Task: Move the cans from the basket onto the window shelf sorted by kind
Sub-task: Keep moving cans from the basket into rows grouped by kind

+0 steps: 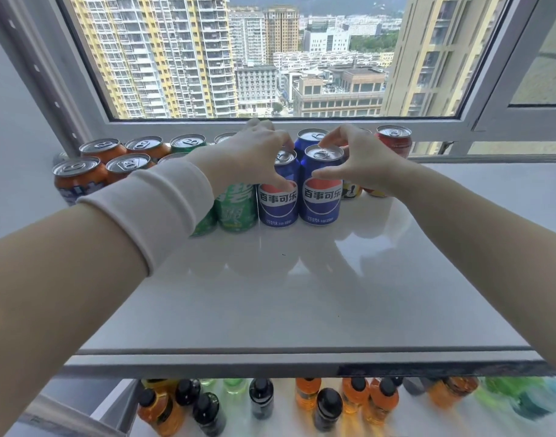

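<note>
window [333,89]: tower blocks [175,58] outside (overcast daylight) | frame [144,126]: grey | left wall [11,152]: pale

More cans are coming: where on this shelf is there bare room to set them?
The shelf is bare in front of the can rows to its near edge, and right of the red can. Crowded: orange cans and green cans at left, blue cans mid-back.

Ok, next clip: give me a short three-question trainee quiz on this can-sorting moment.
1. True or false: the left hand grips a green aluminium can.
2. Which colour of cans stands farthest left on the white window shelf?
3. Fill in: the right hand holds a ___ aluminium cola can.
Key: 1 false, it grips a blue aluminium cola can; 2 orange aluminium cans; 3 blue.
</note>
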A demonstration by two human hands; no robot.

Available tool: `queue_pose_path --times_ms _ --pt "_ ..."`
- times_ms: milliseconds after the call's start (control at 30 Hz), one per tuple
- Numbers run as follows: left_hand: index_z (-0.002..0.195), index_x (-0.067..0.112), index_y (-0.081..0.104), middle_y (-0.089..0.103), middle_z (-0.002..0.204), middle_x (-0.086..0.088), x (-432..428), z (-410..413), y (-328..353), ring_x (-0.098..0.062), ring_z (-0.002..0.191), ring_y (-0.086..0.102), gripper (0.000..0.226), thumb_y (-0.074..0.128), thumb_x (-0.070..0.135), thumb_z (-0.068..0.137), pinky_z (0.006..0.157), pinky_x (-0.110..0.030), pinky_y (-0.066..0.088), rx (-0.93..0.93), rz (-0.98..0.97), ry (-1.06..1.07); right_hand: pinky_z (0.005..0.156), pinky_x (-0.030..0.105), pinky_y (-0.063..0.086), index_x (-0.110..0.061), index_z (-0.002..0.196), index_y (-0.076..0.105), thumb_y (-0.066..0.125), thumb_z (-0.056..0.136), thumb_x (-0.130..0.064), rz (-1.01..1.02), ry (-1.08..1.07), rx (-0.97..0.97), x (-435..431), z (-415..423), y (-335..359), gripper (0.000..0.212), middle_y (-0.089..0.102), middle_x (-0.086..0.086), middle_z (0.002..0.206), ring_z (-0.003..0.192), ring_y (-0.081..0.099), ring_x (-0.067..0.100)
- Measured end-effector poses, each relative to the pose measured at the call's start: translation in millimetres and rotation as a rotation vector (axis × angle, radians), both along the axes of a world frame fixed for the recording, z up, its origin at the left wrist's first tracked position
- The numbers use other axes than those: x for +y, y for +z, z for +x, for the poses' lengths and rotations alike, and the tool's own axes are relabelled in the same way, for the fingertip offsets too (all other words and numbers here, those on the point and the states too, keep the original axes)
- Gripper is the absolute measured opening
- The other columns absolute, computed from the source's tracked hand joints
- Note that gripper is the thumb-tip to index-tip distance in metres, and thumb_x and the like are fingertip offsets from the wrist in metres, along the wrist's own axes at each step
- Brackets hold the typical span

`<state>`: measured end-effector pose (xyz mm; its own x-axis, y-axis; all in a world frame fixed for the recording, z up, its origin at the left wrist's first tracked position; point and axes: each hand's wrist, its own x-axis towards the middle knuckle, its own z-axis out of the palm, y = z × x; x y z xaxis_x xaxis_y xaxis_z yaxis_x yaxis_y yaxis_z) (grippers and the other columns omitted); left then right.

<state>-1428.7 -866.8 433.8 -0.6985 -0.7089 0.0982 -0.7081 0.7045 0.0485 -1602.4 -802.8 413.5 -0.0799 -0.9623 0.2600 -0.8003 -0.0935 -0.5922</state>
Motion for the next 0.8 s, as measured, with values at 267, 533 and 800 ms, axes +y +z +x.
queue_pose_path --times_ms 267,533,800 --pt "0.142 0.016 0.032 0.037 0.141 -0.010 26.9 7.3 -2.2 -0.026 0.132 0.024 0.073 0.059 0.050 0.083 0.104 -0.038 0.028 0.055 -0.158 -0.019 0.101 0.034 0.040 -0.009 0.127 0.047 0.079 0.070 -0.032 -0.173 -0.096 0.127 17.0 14.8 1.1 0.069 0.045 0.013 0.128 0.115 0.049 0.023" --pt "0.140 0.015 0.035 0.031 0.148 -0.007 80.0 23.1 -26.4 -0.025 0.136 0.023 0.060 0.054 0.039 0.089 0.111 -0.037 0.020 0.301 -0.257 -0.038 0.103 0.028 0.030 -0.007 0.125 0.049 0.077 0.073 -0.028 -0.308 -0.200 0.234 72.9 39.4 -26.8 0.063 0.050 0.013 0.125 0.123 0.043 0.027" --pt "0.139 0.011 0.037 0.031 0.149 -0.009 156.6 50.9 -77.8 -0.025 0.139 0.021 0.060 0.056 0.035 0.088 0.113 -0.037 0.018 0.385 -0.244 -0.015 0.109 0.048 0.032 0.000 0.127 0.048 0.075 0.075 -0.022 -0.393 -0.234 0.288 156.2 72.9 -75.8 0.063 0.049 0.020 0.132 0.132 0.037 0.036"
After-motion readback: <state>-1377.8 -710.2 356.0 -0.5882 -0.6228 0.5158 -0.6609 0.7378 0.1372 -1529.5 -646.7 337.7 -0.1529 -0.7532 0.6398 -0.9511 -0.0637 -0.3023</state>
